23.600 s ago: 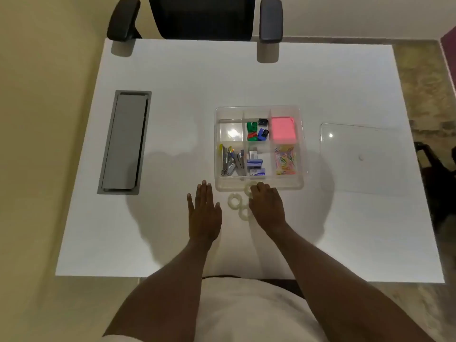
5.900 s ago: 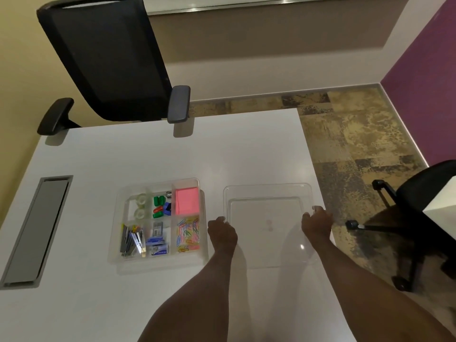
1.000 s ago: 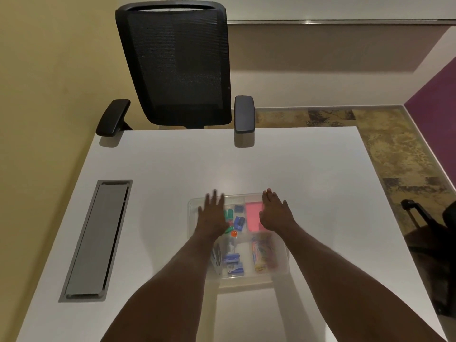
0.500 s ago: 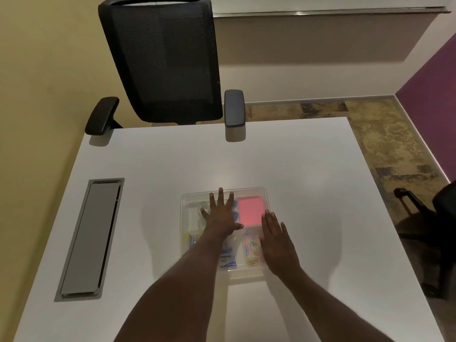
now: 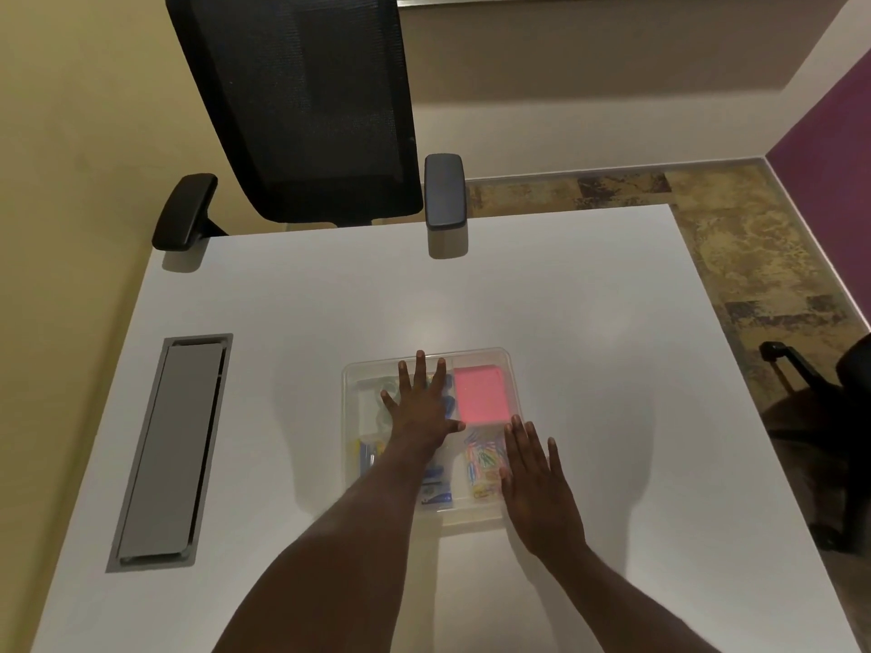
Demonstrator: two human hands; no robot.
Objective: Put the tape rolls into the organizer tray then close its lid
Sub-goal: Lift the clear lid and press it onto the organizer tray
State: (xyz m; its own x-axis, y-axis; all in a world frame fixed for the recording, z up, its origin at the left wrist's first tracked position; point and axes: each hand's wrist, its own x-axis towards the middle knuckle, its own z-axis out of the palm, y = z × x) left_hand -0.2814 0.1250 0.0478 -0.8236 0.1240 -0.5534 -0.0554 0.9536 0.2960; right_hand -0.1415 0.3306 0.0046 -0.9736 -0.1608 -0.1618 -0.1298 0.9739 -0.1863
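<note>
The clear organizer tray (image 5: 511, 398) sits in the middle of the white table with its clear lid (image 5: 476, 358) lying on top. My left hand (image 5: 419, 407) lies flat on the lid's middle, fingers spread. Flat against the tray's near right edge rests my right hand (image 5: 535, 483), fingers together, holding nothing. The tape rolls (image 5: 384, 402) show faintly through the lid in the far left compartment, partly hidden by my left hand. A pink note pad (image 5: 480, 395) and coloured clips (image 5: 480, 464) show through on the right.
A grey cable hatch (image 5: 172, 445) is set into the table at the left. A black office chair (image 5: 301, 106) stands at the far edge. Another chair's base (image 5: 825, 417) is on the floor at the right, past the table edge.
Over the last second my right hand slid from the lid's far middle back to the tray's near right edge. My left hand stayed flat on the lid and shifted slightly right.
</note>
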